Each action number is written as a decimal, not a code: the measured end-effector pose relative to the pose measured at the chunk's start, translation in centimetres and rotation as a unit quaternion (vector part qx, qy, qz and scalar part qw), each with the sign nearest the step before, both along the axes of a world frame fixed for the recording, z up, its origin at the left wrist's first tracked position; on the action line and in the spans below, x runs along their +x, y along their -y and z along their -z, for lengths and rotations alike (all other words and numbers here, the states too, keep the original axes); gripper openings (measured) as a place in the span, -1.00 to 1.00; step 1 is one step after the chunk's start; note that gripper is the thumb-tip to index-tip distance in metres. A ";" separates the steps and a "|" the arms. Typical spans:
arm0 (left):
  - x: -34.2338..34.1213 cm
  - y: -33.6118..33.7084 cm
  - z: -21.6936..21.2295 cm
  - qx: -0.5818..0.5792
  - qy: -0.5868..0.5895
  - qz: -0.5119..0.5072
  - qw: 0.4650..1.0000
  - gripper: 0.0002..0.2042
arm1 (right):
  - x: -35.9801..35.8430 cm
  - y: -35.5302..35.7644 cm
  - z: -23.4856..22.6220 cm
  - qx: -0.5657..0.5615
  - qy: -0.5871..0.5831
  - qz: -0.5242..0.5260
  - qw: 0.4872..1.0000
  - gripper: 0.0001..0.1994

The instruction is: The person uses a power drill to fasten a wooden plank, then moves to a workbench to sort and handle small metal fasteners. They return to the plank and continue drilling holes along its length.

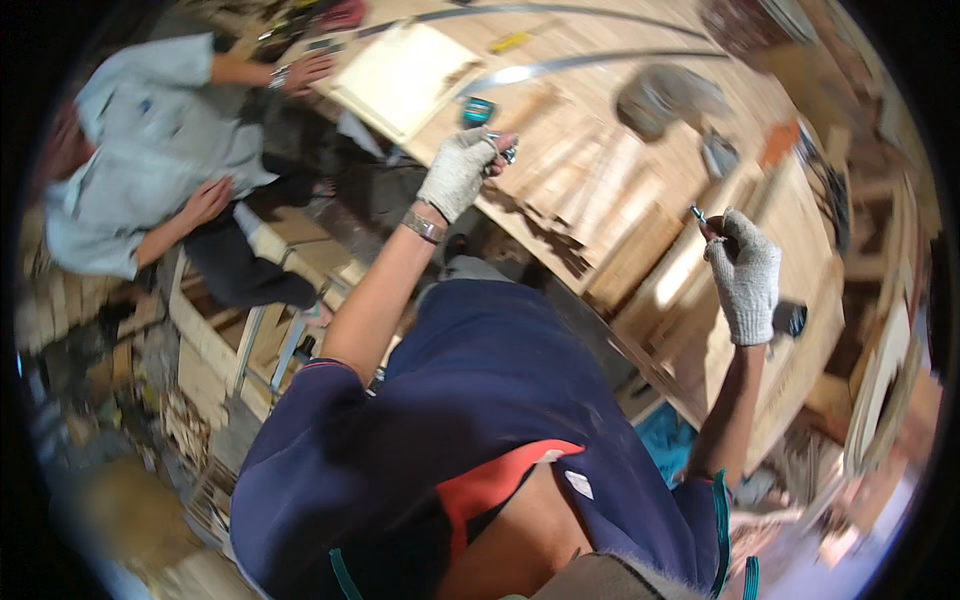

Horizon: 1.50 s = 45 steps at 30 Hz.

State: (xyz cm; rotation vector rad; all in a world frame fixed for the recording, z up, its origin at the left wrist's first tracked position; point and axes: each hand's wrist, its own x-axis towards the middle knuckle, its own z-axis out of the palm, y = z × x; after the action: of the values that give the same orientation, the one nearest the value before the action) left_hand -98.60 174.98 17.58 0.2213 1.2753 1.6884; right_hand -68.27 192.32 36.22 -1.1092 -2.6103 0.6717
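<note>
My left hand [458, 178], in a white knit glove with bare fingertips, is closed around a small shiny metal piece [508, 154] above the workbench edge. Just beyond it lies a teal-and-black object [478, 111], its kind unclear. My right hand [746, 275], gloved the same way, is raised over the boards on the right. Its thumb and fingers pinch a short, slim metal piece [698, 213] that points up and left. Beside this wrist is a dark block-shaped object [790, 318], partly hidden. Blur and small size hide the exact kind of both metal pieces.
Wooden strips [605, 180] and thick boards [655, 285] cover the workbench. A pale panel [405, 80], a curved metal strip [590, 64] and a clear plastic bag [668, 98] lie farther back. At left, a co-worker [175, 150] in a light shirt rests one hand near the panel.
</note>
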 end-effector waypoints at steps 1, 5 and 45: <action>-1.3 1.8 -0.7 -0.028 -0.043 -0.033 0.998 -0.79 | -2.9 0.2 -0.3 0.022 -0.004 -0.061 0.998 -0.94; -7.5 9.8 -4.1 -0.074 -0.244 -0.149 0.955 -0.79 | -15.4 3.3 -1.1 0.050 -0.023 -0.278 0.959 -0.90; -6.5 8.5 -8.5 -0.081 -0.590 -0.144 0.790 -0.77 | -15.6 11.1 5.7 -0.107 -0.292 -0.043 0.949 -0.76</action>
State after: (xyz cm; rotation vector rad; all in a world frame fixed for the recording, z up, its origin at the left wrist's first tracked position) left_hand -105.10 166.53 26.05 1.1644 2.4463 1.6604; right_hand -83.86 181.21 30.47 -0.7006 -2.1141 1.1274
